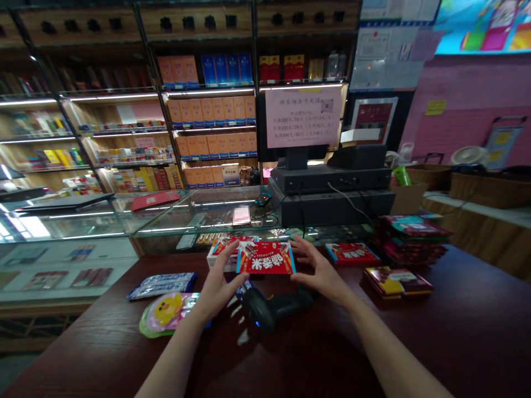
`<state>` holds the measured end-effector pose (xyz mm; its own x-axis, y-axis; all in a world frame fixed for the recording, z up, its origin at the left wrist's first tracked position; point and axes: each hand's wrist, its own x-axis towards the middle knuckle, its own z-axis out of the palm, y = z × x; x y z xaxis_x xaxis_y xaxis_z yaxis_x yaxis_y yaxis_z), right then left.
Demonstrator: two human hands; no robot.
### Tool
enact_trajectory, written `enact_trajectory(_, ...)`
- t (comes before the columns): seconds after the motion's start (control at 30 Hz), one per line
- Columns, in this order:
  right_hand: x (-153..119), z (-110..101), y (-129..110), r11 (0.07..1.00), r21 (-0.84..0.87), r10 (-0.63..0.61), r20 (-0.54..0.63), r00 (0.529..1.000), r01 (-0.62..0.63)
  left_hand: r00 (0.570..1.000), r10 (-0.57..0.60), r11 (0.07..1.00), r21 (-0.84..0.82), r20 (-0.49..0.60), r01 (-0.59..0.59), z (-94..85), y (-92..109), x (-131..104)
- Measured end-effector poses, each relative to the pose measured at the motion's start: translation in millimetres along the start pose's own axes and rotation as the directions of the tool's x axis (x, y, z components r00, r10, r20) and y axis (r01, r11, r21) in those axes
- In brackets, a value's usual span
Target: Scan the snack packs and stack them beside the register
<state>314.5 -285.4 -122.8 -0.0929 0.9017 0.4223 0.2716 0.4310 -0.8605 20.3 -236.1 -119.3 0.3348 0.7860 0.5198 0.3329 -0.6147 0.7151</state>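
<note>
A red snack packet (265, 258) with white lettering and light blue ends is held between my two hands, above the dark table. My left hand (219, 284) grips its left end, the thumb at the lower corner and the fingers at the upper one. At the opposite end, my right hand (317, 271) holds the packet between thumb and fingers. Behind the left part of the packet is a white and red box (213, 257). Below the packet, a black handheld scanner (259, 309) lies on the table.
Blue-white packets (164, 286) and a duck-decorated package (168, 310) lie left. On the right are another red packet (352, 253), yellow-brown packets (398, 282) and a stacked pile (410, 237). A glass counter (161, 224) and a monitor with a paper sign (302, 119) stand behind.
</note>
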Motion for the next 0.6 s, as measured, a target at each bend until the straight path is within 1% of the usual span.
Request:
enact_trajectory(0.07, 0, 2, 0, 0.994, 0.103, 0.041, 0.009, 0.999, -0.042, 0.999, -0.044, 0.992, -0.117, -0.022, 0.041, 5.4, 1, -1)
enact_trajectory(0.13, 2, 6, -1, 0.977, 0.196, 0.089, 0.007, 0.996, -0.089, 0.996, -0.070, 0.978, -0.201, -0.054, 0.058, 10.2, 0, -1)
enact_trajectory(0.2, 3, 11, -4, 0.958, 0.254, 0.143, -0.014, 0.990, -0.135, 0.993, -0.091, 0.968, -0.240, -0.071, 0.072, 13.0, -1, -2)
enact_trajectory(0.27, 4, 15, -9, 0.941, 0.286, 0.198, -0.034, 0.980, -0.180, 0.992, -0.105, 0.961, -0.262, -0.064, 0.085, 13.6, -2, -3)
enact_trajectory(0.33, 5, 17, -13, 0.924, 0.309, 0.251, -0.049, 0.967, -0.224, 0.993, -0.102, 0.965, -0.250, -0.062, 0.084, 12.8, -2, -4)
enact_trajectory(0.37, 5, 17, -14, 0.917, 0.315, 0.276, -0.061, 0.959, -0.244, 0.993, -0.091, 0.973, -0.220, -0.070, 0.074, 12.4, -3, -4)
enact_trajectory(0.43, 5, 17, -17, 0.911, 0.307, 0.318, -0.092, 0.944, -0.276, 0.995, -0.042, 0.994, -0.106, -0.095, 0.032, 11.7, -4, -5)
enact_trajectory(0.5, 5, 16, -19, 0.911, 0.275, 0.348, -0.117, 0.930, -0.306, 0.993, 0.048, 0.998, 0.053, -0.110, -0.043, 11.6, -7, -6)
enact_trajectory(0.53, 5, 15, -19, 0.910, 0.258, 0.363, -0.121, 0.924, -0.323, 0.988, 0.107, 0.986, 0.138, -0.109, -0.092, 11.7, -8, -5)
enact_trajectory(0.6, 5, 14, -20, 0.903, 0.240, 0.392, -0.126, 0.911, -0.356, 0.970, 0.224, 0.934, 0.304, -0.092, -0.187, 11.7, -12, -4)
